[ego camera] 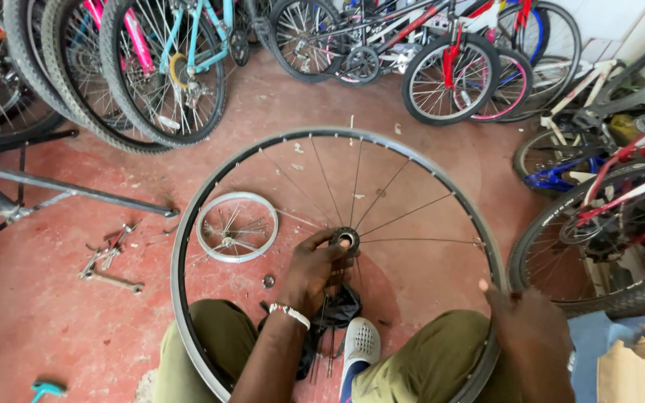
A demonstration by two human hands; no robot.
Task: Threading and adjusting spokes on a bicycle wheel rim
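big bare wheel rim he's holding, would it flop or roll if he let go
The wheel rim is probably stiff and light: thin metal hoop, no tyre, spokes missing across its lower half. It would likely tip flat, since only the right hand on its edge and the left hand at the hub steady it.

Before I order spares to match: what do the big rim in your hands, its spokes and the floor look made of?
Big rim: likely aluminium, dull silver-grey sheen with a dark inner band. Spokes: thin bare steel-like wire, grey. Floor: seemingly red-painted concrete, matte, scuffed and dusty.
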